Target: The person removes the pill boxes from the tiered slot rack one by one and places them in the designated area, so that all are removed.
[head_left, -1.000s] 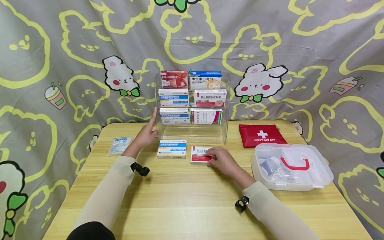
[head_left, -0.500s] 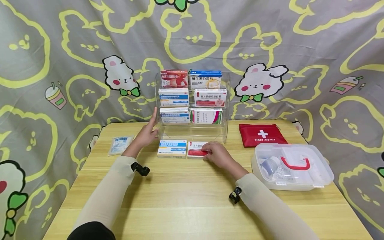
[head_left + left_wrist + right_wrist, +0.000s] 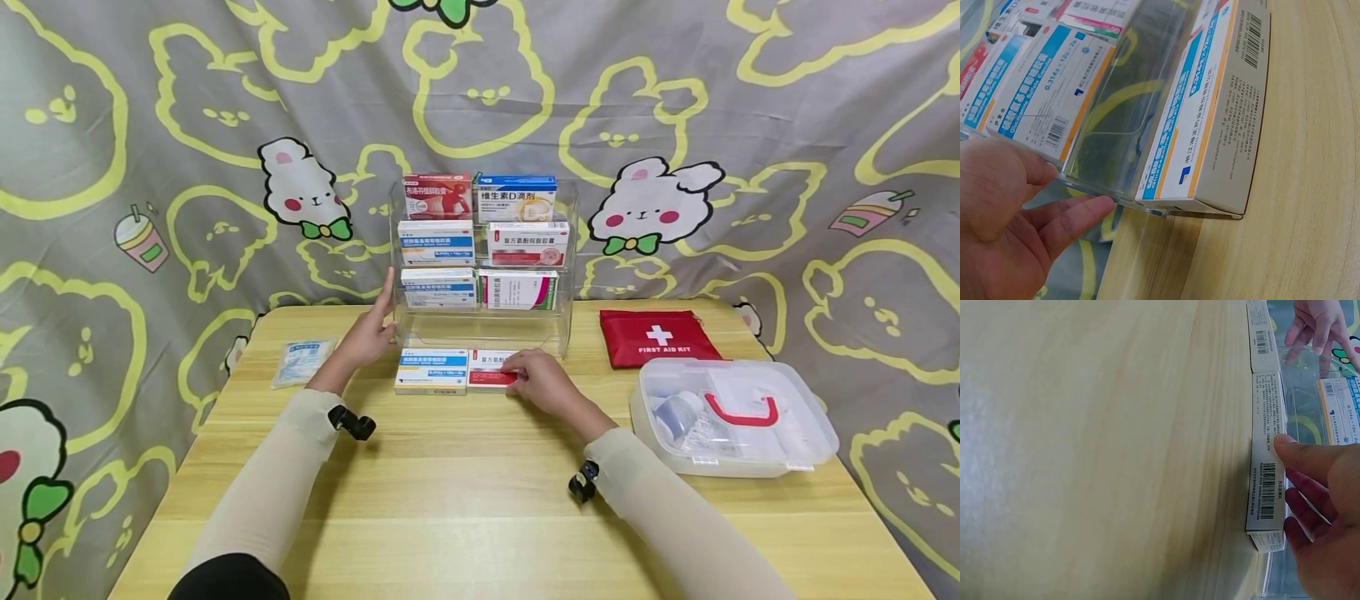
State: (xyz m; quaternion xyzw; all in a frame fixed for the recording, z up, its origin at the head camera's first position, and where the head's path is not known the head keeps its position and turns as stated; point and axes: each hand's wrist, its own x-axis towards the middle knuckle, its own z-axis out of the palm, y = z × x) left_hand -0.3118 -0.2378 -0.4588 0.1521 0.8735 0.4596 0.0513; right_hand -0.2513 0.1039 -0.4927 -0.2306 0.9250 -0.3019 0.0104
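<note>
Head view, red-and-white box [image 3: 484,369]: located at the front foot of the clear rack [image 3: 480,329] on the bench [image 3: 450,500]; shifted left and slightly toward the clear rack since one second ago.
Head view, blue-and-white box [image 3: 431,371]: not displaced; formerly separated from the red-and-white box by a visible gap, now set end to end with it.
Head view, right grip [image 3: 543,379]: closed on the right part of the red-and-white box, with thumb at the near edge and fingertips on top; moved left together with it.
Head view, left grip [image 3: 369,333]: unchanged; laid against the left side of the clear rack with index finger straight, clasping nothing.
Head view, upper boxes [image 3: 437,243]: six, two per tier; unchanged.
Head view, surroundings: packet [image 3: 302,363] at left, first aid pouch [image 3: 656,343] and plastic case [image 3: 742,468] at right; unmoved.
Left wrist view, left grip: extended fingers at the edge of the clear rack, near the blue-and-white box.
Right wrist view, right grip: thumb tip on the barcode side of the red-and-white box, with remaining fingers bent alongside.
Right wrist view, row: both front boxes in line, ends touching.
</note>
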